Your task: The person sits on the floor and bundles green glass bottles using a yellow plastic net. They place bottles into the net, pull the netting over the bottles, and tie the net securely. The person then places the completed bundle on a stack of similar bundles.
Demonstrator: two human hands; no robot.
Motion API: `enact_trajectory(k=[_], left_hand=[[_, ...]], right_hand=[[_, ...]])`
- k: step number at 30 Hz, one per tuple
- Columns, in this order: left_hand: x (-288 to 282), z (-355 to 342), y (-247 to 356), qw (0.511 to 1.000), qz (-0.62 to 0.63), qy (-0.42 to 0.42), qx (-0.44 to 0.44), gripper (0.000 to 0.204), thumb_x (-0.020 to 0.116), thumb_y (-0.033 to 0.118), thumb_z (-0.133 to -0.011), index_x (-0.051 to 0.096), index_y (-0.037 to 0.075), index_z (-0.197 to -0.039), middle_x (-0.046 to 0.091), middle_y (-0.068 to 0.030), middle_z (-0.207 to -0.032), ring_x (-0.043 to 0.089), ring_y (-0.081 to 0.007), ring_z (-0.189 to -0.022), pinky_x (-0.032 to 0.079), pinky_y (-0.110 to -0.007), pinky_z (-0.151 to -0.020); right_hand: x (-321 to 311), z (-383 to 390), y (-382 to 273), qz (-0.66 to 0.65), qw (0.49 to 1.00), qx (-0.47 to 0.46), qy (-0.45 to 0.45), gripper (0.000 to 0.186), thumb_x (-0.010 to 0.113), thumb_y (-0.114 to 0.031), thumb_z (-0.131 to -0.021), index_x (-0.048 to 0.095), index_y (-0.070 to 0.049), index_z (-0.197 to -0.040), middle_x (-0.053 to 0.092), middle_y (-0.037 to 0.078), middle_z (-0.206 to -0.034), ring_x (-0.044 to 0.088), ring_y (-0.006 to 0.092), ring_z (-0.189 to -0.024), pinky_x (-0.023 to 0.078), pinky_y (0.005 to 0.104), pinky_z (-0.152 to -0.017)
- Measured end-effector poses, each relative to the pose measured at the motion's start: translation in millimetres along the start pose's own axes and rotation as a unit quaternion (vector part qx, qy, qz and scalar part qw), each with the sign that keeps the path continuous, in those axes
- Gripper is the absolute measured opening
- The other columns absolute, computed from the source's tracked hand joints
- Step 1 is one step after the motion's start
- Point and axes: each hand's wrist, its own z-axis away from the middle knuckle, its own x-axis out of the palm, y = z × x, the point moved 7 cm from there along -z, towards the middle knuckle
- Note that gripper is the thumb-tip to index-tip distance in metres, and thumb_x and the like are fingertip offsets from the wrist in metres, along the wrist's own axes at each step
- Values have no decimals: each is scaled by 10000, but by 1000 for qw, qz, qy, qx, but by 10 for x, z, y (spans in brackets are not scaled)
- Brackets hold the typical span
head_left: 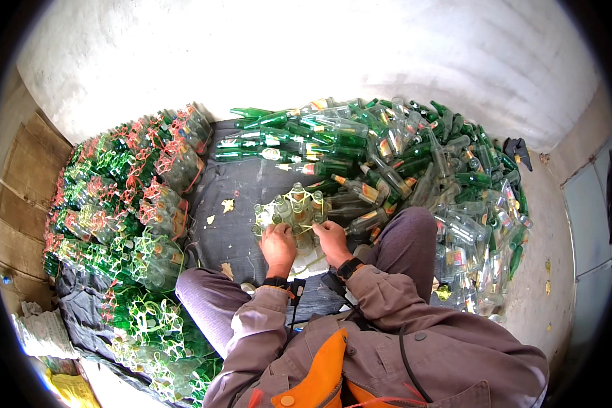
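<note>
Between my knees stands a cluster of upright clear glass bottles [297, 207], their necks laced with yellow-green cord [306, 228]. At its near left side my left hand [279, 246] is closed with curled fingers, on the cord by the bottle necks. Its fingertips are partly hidden. My right hand [332, 241] pinches the cord at the cluster's near right side. A short stretch of cord runs between the two hands. The lower parts of the bottles are mostly behind my hands, above a pale surface [309, 265].
Loose green and clear bottles [401, 146] lie heaped along the back and right. Bundles of bottles tied with red and yellow-green cord [129, 204] stand at left. Dark sheeting [228, 183] with dry leaves covers the floor between. A black glove-like item [517, 151] lies far right.
</note>
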Motion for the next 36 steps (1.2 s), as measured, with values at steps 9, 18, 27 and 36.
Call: enact_trajectory(k=[9,18,27,36], left_hand=[[31,7,-37,998,37,-10,50,132,659,173,-876,760,106,-926,671,-129,-956,631,-353,-923,505,-447,-864],[-86,148,306,991,-70,-56,99,401,738,310,-845,674,159,-1211,697,-57,-1084,639,-316,-1055,502,-491,-879],[-51,160,307,987,-126,-62,83,382,712,381,-871,684,200,-1206,719,-33,-1072,638,-305,-1065,500,-489,-883],[-79,164,461,977,-180,-51,101,328,691,372,-877,679,178,-1141,711,-50,-1019,626,-308,-1028,460,-504,-880]], right_hand=[[35,37,-33,186,981,-45,-23,200,658,-192,-870,697,3,-886,713,166,-797,696,269,-737,506,385,-653],[77,-23,165,255,963,-83,15,252,694,-227,-895,681,21,-853,685,192,-772,665,319,-698,475,433,-626],[95,-30,521,91,989,107,-39,281,737,-246,-921,657,-6,-800,597,72,-642,534,171,-539,409,375,-509],[25,-34,416,181,983,1,10,355,768,-317,-876,666,15,-800,658,145,-718,621,245,-671,472,422,-619]])
